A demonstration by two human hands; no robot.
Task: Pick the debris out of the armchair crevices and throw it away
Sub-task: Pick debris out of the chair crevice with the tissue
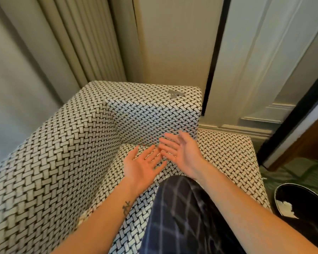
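Observation:
A black-and-white woven armchair (62, 147) fills the middle of the view. My left hand (141, 167) and my right hand (180, 151) hover palm-up over the seat, fingers spread, fingertips almost touching, near the crevice (147, 143) where the seat meets the arm. Neither hand holds anything. A few small grey discs (174, 94) lie on top of the far arm. A black bin (305, 204) stands on the floor at the right with white crumpled paper (285, 208) inside it.
My knee in dark checked trousers (182, 217) rests on the seat. Beige curtains (77, 37) hang behind the chair on the left. A white panelled wall (255, 61) and a dark wooden frame (301, 129) lie to the right, above a green patterned carpet (297, 173).

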